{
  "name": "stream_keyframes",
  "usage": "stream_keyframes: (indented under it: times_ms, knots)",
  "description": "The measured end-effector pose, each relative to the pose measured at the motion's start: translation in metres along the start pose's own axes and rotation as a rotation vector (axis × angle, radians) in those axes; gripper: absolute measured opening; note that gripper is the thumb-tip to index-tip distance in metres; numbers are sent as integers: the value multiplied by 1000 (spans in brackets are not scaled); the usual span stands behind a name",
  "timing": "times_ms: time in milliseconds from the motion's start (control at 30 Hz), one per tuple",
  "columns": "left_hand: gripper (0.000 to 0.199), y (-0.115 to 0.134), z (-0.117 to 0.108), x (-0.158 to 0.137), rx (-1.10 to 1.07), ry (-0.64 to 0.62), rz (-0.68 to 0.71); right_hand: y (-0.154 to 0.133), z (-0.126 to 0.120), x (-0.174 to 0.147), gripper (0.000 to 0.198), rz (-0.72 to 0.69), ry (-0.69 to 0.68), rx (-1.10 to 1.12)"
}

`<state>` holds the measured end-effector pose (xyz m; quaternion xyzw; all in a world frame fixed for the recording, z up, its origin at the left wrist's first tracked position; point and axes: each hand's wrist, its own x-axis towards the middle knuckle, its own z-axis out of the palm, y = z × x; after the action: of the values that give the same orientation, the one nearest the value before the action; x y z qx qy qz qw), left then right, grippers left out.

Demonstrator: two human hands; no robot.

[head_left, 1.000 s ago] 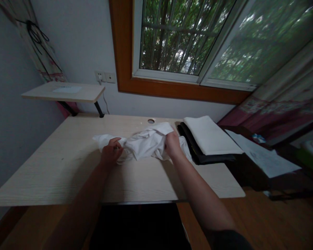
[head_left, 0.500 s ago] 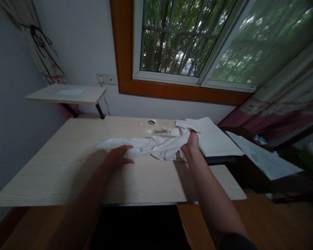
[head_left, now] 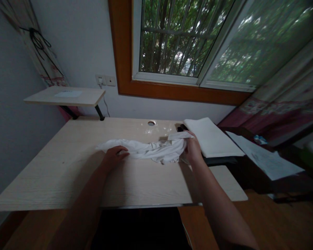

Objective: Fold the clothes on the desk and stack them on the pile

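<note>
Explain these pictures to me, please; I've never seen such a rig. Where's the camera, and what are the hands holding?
There is no machine here: a person works with their bare left hand and right hand. The single camera is worn on the head, so every picture looks forward and down at the desk. A bunched white cloth lies across it. The right hand grips the cloth near its right end; the left hand touches the left part, but whether it grips is hard to tell. Beside the right hand, a flat white item lies on something dark. At the far left is a raised shelf.
</note>
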<state>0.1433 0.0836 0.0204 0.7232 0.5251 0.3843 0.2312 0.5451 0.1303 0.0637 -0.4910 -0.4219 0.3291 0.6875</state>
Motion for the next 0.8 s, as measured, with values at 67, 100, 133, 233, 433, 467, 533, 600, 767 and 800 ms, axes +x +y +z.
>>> stream_keyframes:
  times_ms: [67, 100, 133, 233, 433, 467, 533, 600, 767, 800]
  knots:
    - [27, 0, 1, -1, -6, -5, -6, -6, -10, -4, 35, -101, 96, -175]
    - [27, 0, 1, -2, -5, -6, -7, -12, -13, -7, 37, -176, 144, -262]
    - [27, 0, 1, -2, -1, -7, -7, -19, -15, -9, 39, -260, 176, -335]
    - [29, 0, 1, -3, 11, -11, -11, -40, -10, -13, 38, -477, 135, -489]
    - [28, 1, 0, -2, 43, -39, -20, -20, 20, -21, 29, -536, -627, -725]
    - [28, 2, 0, -2, 48, -44, -16, -10, 24, -25, 34, -536, -701, -784]
    - [29, 2, 0, -1, 62, -48, -10, 11, 32, -34, 43, -531, -767, -906]
    - [30, 2, 1, -1, 79, -43, -13, 26, 38, -44, 45, -532, -750, -1002]
    - [32, -4, 3, 1, 102, 54, -25, 38, 57, -63, 28, -564, -725, -941]
    - [32, -6, 3, 1, 106, 100, -24, 38, 62, -66, 25, -566, -745, -896]
